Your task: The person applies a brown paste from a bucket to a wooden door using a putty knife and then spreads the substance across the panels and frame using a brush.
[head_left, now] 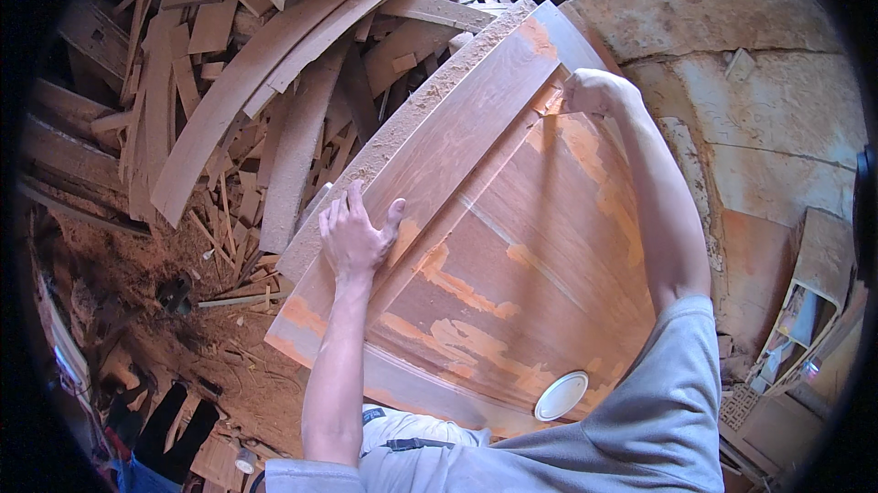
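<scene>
A large wooden door panel (549, 283) with a raised frame rail lies slantwise before me, smeared with patches of orange filler. My left hand (355, 232) rests flat on the rail (457, 150), its fingers and thumb spread. Up at the far inner corner of the frame, my right hand (596, 93) is closed, its fingertips against the groove beside the rail. A small orange-brown bit shows at those fingertips, too small to name, and the rest of what the hand may hold is hidden. A round white lid (561, 395) lies on the near part of the panel.
A heap of wood offcuts (210, 26) and long curved boards (302, 63) fills the far left. Sawdust (247, 356) covers the floor at left. Large stained boards (722, 17) stand at the far right, near a small wooden box (805, 310).
</scene>
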`<state>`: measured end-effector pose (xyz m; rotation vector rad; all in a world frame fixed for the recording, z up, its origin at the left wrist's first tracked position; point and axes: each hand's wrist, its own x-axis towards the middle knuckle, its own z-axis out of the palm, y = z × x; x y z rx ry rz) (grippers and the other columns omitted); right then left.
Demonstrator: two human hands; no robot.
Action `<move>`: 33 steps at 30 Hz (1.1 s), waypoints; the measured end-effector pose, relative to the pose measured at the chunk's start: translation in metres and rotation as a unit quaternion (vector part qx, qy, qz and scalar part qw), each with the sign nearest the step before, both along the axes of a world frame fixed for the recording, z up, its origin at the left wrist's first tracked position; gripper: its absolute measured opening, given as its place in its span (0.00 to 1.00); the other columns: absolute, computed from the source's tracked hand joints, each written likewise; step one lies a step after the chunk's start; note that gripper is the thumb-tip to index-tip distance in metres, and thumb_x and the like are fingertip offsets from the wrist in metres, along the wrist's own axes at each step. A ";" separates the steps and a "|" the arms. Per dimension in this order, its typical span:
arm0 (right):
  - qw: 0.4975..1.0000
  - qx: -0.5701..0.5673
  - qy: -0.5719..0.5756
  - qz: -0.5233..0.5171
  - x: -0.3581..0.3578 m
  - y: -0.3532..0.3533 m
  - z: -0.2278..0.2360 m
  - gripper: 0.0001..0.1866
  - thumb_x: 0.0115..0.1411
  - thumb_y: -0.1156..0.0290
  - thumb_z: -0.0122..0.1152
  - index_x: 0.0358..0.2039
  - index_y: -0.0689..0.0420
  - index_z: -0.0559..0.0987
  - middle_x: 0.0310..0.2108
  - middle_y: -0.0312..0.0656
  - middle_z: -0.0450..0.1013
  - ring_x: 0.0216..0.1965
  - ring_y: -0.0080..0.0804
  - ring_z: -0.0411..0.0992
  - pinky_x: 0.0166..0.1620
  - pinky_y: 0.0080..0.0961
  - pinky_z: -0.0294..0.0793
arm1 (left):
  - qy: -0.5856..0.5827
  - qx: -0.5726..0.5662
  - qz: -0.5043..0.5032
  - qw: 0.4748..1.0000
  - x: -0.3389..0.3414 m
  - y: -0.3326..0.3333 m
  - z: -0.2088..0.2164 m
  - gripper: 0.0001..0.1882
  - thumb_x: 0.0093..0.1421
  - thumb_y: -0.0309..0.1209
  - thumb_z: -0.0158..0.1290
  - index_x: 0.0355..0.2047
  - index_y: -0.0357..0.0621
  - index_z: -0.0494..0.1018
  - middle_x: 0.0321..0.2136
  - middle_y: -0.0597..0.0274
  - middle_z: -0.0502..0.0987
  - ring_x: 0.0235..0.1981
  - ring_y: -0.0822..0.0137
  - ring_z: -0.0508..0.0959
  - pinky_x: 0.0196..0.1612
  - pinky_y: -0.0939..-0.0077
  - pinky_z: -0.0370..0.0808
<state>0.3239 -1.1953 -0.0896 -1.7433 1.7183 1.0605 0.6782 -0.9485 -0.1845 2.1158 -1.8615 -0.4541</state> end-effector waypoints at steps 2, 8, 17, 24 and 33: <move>0.999 0.001 -0.025 -0.029 -0.006 0.016 -0.003 0.11 0.59 0.67 0.61 0.40 0.57 0.83 0.29 0.43 0.79 0.28 0.32 0.77 0.29 0.34 0.76 | -0.007 -0.011 0.001 1.000 0.001 0.001 -0.001 0.40 0.59 0.63 0.52 0.51 0.34 0.71 0.35 0.45 0.80 0.40 0.51 0.79 0.51 0.57 0.69; 0.964 -0.149 -0.202 -0.090 -0.040 0.058 -0.015 0.18 0.59 0.61 0.65 0.49 0.53 0.79 0.46 0.49 0.78 0.47 0.47 0.76 0.50 0.38 0.75 | 0.010 0.000 0.003 1.000 -0.002 -0.001 0.002 0.40 0.58 0.63 0.52 0.52 0.34 0.71 0.38 0.44 0.80 0.42 0.51 0.79 0.52 0.57 0.68; 0.911 -0.234 -0.319 -0.119 -0.041 0.085 -0.043 0.17 0.62 0.62 0.64 0.49 0.54 0.79 0.41 0.50 0.79 0.39 0.41 0.78 0.45 0.37 0.76 | 0.002 0.050 0.008 0.999 -0.002 -0.001 0.007 0.42 0.59 0.64 0.50 0.52 0.34 0.71 0.41 0.43 0.79 0.45 0.52 0.79 0.55 0.56 0.67; 0.896 -0.256 -0.338 -0.136 -0.040 0.084 -0.056 0.18 0.62 0.62 0.66 0.51 0.53 0.79 0.36 0.47 0.79 0.33 0.32 0.74 0.41 0.32 0.75 | -0.002 0.005 0.002 1.000 -0.005 -0.001 0.000 0.41 0.58 0.64 0.51 0.52 0.35 0.71 0.42 0.43 0.79 0.46 0.52 0.78 0.54 0.56 0.67; 0.915 -0.254 -0.256 -0.179 -0.055 0.079 -0.007 0.20 0.64 0.60 0.64 0.53 0.54 0.78 0.35 0.42 0.78 0.33 0.27 0.72 0.40 0.27 0.73 | -0.021 0.010 0.008 1.000 -0.002 0.002 -0.001 0.41 0.58 0.63 0.52 0.53 0.35 0.71 0.40 0.44 0.79 0.45 0.52 0.78 0.53 0.56 0.68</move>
